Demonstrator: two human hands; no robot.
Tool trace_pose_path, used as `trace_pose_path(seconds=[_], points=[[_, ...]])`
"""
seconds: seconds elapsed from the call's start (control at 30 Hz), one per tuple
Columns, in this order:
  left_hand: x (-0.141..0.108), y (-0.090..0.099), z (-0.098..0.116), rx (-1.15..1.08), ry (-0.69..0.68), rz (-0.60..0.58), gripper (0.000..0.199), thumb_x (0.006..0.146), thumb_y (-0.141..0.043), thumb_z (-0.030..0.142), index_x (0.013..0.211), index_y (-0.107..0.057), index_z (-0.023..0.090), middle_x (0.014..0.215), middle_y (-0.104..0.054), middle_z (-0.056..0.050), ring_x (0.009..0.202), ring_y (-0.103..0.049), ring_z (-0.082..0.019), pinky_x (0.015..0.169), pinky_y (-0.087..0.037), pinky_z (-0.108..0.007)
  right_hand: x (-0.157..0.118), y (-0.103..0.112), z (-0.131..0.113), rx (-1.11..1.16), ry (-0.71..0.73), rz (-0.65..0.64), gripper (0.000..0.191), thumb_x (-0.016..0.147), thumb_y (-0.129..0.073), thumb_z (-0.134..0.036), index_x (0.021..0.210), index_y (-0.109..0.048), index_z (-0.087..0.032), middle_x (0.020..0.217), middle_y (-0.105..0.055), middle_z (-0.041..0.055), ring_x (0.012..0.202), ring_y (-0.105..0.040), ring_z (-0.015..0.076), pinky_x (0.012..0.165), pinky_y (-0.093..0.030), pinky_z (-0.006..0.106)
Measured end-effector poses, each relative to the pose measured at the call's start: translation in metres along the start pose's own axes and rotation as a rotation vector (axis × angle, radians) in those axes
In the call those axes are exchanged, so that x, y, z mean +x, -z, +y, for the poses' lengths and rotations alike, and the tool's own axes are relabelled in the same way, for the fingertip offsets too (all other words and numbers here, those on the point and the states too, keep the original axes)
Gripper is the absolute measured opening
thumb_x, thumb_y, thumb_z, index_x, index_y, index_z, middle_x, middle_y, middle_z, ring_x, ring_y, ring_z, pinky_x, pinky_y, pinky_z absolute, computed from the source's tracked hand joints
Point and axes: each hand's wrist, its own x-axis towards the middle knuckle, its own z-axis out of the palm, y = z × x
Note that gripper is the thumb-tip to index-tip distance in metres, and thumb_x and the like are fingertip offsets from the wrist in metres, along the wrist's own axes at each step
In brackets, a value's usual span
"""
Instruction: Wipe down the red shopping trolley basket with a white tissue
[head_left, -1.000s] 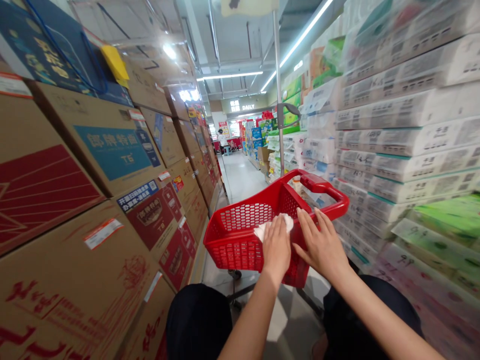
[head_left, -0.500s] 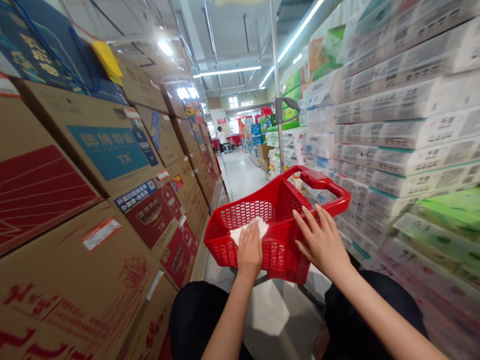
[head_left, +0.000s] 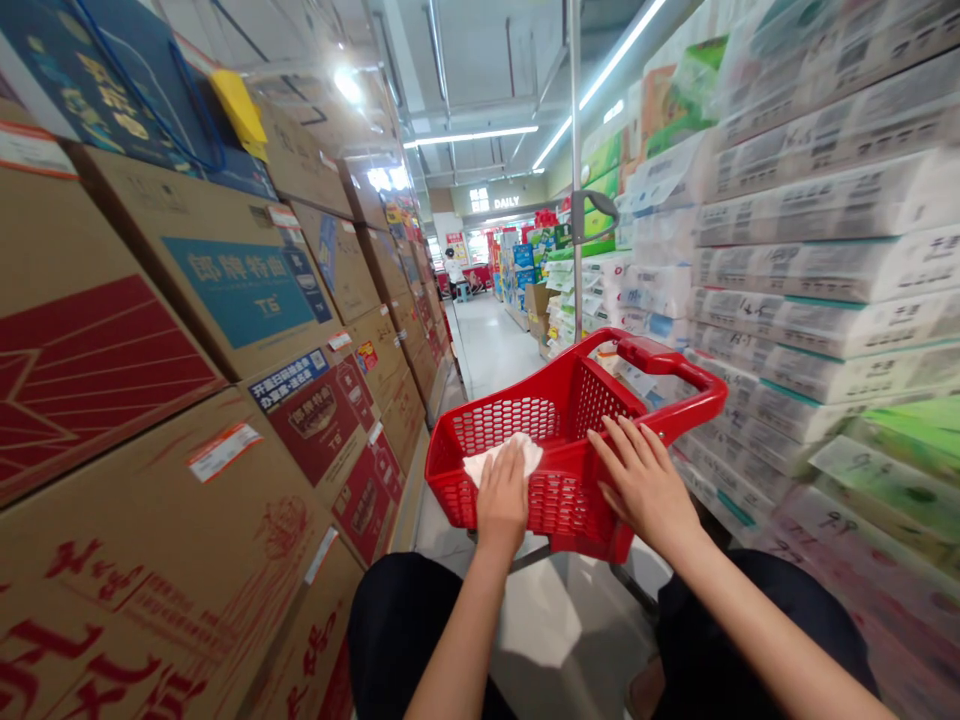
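A red plastic basket cart (head_left: 570, 450) with perforated sides and a thick handle stands in front of my knees. My left hand (head_left: 502, 497) presses a crumpled white cloth (head_left: 529, 455) onto the basket's near rim; the fingers lie together over it, the palm hides part of it. Farther right, my right hand (head_left: 646, 480) rests with spread fingers on the near rim, close to where the handle joins. It holds nothing. A metal pole with a grey grip (head_left: 595, 217) rises behind the basket.
Stacked cardboard cartons (head_left: 225, 290) line the left side. Tall stacks of plastic-wrapped paper packs (head_left: 802, 270) stand close on the right. Pale floor (head_left: 484, 340) runs between them towards a seated person (head_left: 454, 270) far back. Dark-trousered knees flank my arms.
The view has turned slightly left, so the cart, cartons and stacks sit farther right. My left hand and the cloth have shifted slightly left along the basket rim. My right hand still touches the rim.
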Motion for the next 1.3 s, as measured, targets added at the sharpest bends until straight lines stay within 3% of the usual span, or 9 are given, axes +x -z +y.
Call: trace_pose_path(seconds=[0.1, 0.37, 0.6, 0.73, 0.87, 1.0, 1.13, 1.2, 1.3], points=[[-0.007, -0.003, -0.01, 0.065, 0.092, 0.051, 0.055, 0.103, -0.037, 0.017, 0.159, -0.037, 0.02, 0.16, -0.045, -0.009, 0.151, -0.039, -0.022, 0.128, -0.029, -0.049, 0.002, -0.001, -0.008, 0.013, -0.049, 0.01, 0.078, 0.085, -0.071, -0.036, 0.155, -0.043, -0.014, 0.166, -0.031, 0.0186, 0.154, -0.024, 0.0365, 0.125, -0.025, 0.056], [0.003, -0.011, 0.063, 0.022, 0.011, 0.036, 0.061, 0.102, -0.043, 0.017, 0.162, -0.03, 0.024, 0.168, -0.03, -0.007, 0.157, -0.025, -0.027, 0.127, -0.029, -0.053, 0.003, -0.004, -0.014, 0.02, -0.059, 0.012, 0.077, 0.085, -0.073, -0.032, 0.154, -0.044, -0.013, 0.166, -0.031, 0.0218, 0.154, -0.024, 0.039, 0.123, -0.025, 0.058], [-0.006, -0.005, -0.003, 0.077, 0.104, 0.068, 0.053, 0.103, -0.041, 0.019, 0.156, -0.044, 0.022, 0.16, -0.045, -0.011, 0.152, -0.035, -0.031, 0.125, -0.03, -0.055, 0.002, -0.003, -0.011, 0.023, -0.046, 0.005, 0.079, 0.085, -0.073, -0.037, 0.156, -0.042, -0.019, 0.167, -0.03, 0.019, 0.154, -0.024, 0.0374, 0.123, -0.025, 0.057], [0.0, -0.01, 0.017, 0.104, 0.22, 0.047, 0.054, 0.101, -0.047, 0.019, 0.154, -0.047, 0.023, 0.16, -0.045, -0.013, 0.152, -0.035, -0.035, 0.124, -0.031, -0.06, 0.004, -0.006, -0.018, 0.02, -0.078, 0.033, 0.079, 0.084, -0.074, -0.038, 0.154, -0.045, -0.016, 0.167, -0.028, 0.021, 0.154, -0.023, 0.0404, 0.121, -0.027, 0.06], [0.005, -0.013, 0.049, 0.07, 0.078, 0.009, 0.058, 0.102, -0.046, 0.02, 0.159, -0.037, 0.027, 0.166, -0.035, -0.008, 0.155, -0.029, -0.032, 0.126, -0.03, -0.055, 0.001, -0.006, -0.014, 0.009, -0.044, 0.019, 0.084, 0.082, -0.074, -0.038, 0.156, -0.041, -0.016, 0.169, -0.023, 0.0205, 0.155, -0.021, 0.0406, 0.122, -0.026, 0.059], [-0.004, -0.004, 0.013, 0.08, -0.026, 0.015, 0.055, 0.103, -0.042, 0.022, 0.158, -0.04, 0.026, 0.164, -0.039, -0.006, 0.154, -0.032, -0.029, 0.127, -0.03, -0.05, -0.001, -0.003, -0.01, 0.007, -0.036, -0.012, 0.083, 0.084, -0.073, -0.041, 0.156, -0.041, -0.016, 0.168, -0.025, 0.0198, 0.155, -0.02, 0.0392, 0.124, -0.024, 0.057], [-0.013, 0.005, -0.041, 0.154, 0.144, 0.044, 0.049, 0.103, -0.041, 0.02, 0.152, -0.05, 0.022, 0.157, -0.049, -0.011, 0.149, -0.041, -0.032, 0.123, -0.035, -0.054, 0.001, -0.002, -0.015, 0.016, -0.059, -0.025, 0.082, 0.084, -0.074, -0.042, 0.154, -0.044, -0.014, 0.167, -0.026, 0.0216, 0.155, -0.02, 0.0396, 0.124, -0.023, 0.057], [-0.012, 0.004, -0.043, 0.177, 0.229, 0.056, 0.048, 0.103, -0.042, 0.021, 0.149, -0.053, 0.021, 0.154, -0.052, -0.014, 0.147, -0.042, -0.034, 0.121, -0.036, -0.057, 0.002, -0.004, -0.019, 0.017, -0.073, -0.019, 0.082, 0.082, -0.076, -0.042, 0.153, -0.045, -0.012, 0.167, -0.027, 0.0229, 0.155, -0.02, 0.0404, 0.123, -0.023, 0.058], [-0.006, -0.004, -0.01, 0.162, 0.232, 0.068, 0.049, 0.103, -0.043, 0.022, 0.151, -0.052, 0.022, 0.155, -0.05, -0.014, 0.149, -0.039, -0.035, 0.123, -0.033, -0.059, 0.002, -0.007, -0.021, 0.008, -0.087, 0.003, 0.085, 0.079, -0.078, -0.041, 0.152, -0.046, -0.01, 0.167, -0.025, 0.0251, 0.155, -0.018, 0.0424, 0.123, -0.023, 0.059]])
